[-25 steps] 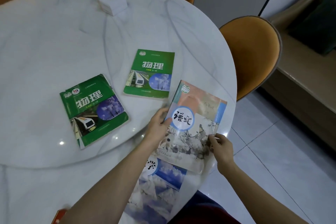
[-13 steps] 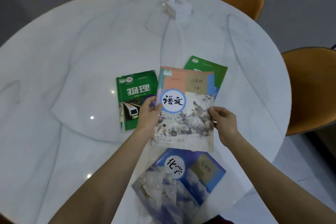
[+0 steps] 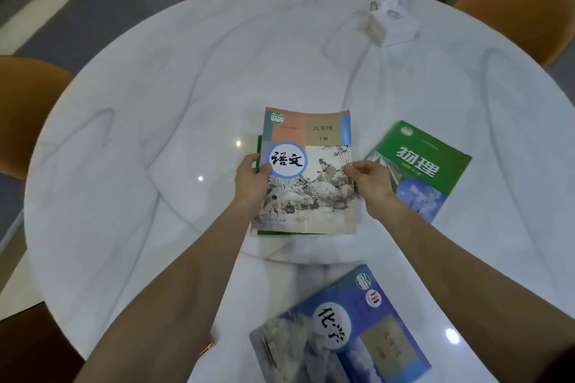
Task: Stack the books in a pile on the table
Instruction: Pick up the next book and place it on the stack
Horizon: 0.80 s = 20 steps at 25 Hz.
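Both my hands grip the salmon-topped book (image 3: 306,171) by its side edges: left hand (image 3: 251,180) on the left edge, thumb on the cover; right hand (image 3: 368,182) on the right edge. It covers a green book (image 3: 259,146), only slivers showing at left and bottom. A second green book (image 3: 418,169) lies flat just right, angled. A blue book (image 3: 339,329) lies nearer me. White box (image 3: 392,23) far right on the marble counter (image 3: 155,134).

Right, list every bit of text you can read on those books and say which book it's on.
"语文" on the held book.
"八年级" and "下册" on the same cover.
"物理" on the green book.
"化学" on the blue book.
Logos and fine print on all covers, and the white box: too small or blurred.
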Available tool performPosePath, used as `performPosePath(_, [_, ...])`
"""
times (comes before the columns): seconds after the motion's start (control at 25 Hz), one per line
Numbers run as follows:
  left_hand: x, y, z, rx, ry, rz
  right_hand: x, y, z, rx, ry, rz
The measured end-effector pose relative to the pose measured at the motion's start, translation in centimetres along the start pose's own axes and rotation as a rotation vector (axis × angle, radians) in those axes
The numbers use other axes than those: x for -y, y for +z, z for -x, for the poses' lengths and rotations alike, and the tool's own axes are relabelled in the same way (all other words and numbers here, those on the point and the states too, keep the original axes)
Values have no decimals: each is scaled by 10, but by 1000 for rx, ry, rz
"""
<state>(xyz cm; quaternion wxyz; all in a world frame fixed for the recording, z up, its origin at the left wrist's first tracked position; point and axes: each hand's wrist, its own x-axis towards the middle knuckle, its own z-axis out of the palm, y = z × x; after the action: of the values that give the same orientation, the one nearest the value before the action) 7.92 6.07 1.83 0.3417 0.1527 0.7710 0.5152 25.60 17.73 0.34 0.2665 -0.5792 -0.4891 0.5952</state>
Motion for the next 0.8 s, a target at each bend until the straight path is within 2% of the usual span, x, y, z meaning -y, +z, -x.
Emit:
performPosePath(0.24, [20,9,-34,-73,12,-229,-13,28,-25,-32,15,197])
performPosePath(0.48, [49,12,-41,-141,92,-586,-24,41,-26,-74,-121,565])
performPosePath(0.64, [55,12,-36,-121,92,-838,-34,45,-20,-100,-177,756])
performPosePath(0.8, [51,7,-37,-52,63,-879,-30,48,-16,-74,-128,856])
